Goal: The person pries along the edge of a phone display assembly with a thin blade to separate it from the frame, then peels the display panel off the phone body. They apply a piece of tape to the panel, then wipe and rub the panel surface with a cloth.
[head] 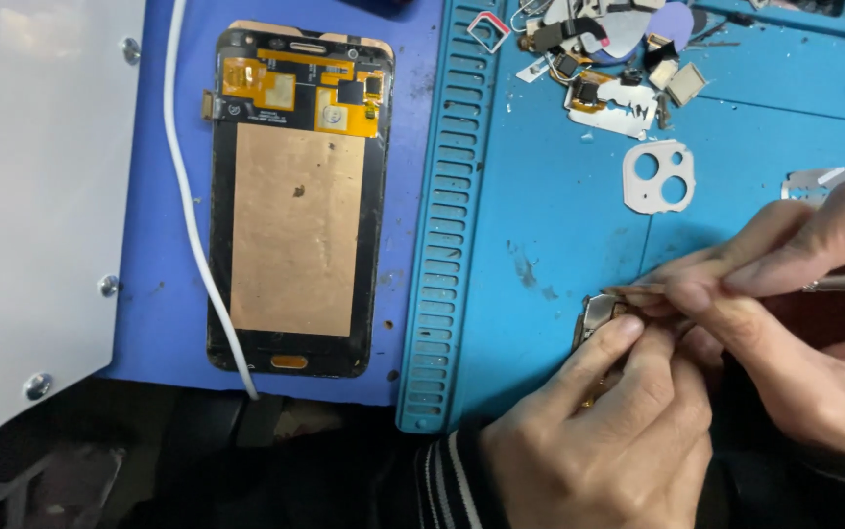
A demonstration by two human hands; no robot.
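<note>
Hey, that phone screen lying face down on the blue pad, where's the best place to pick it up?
Pinch the phone screen across its two long black edges, coming from above. It lies flat with the copper back up, so avoid the orange flex cables at its top and the white cable along its left edge.

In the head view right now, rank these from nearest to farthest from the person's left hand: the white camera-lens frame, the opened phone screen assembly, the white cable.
Measured from the left hand:
1. White camera-lens frame, above the hand on the teal mat.
2. Opened phone screen assembly, to the left on the blue mat.
3. White cable, along that assembly's far left edge.
</note>
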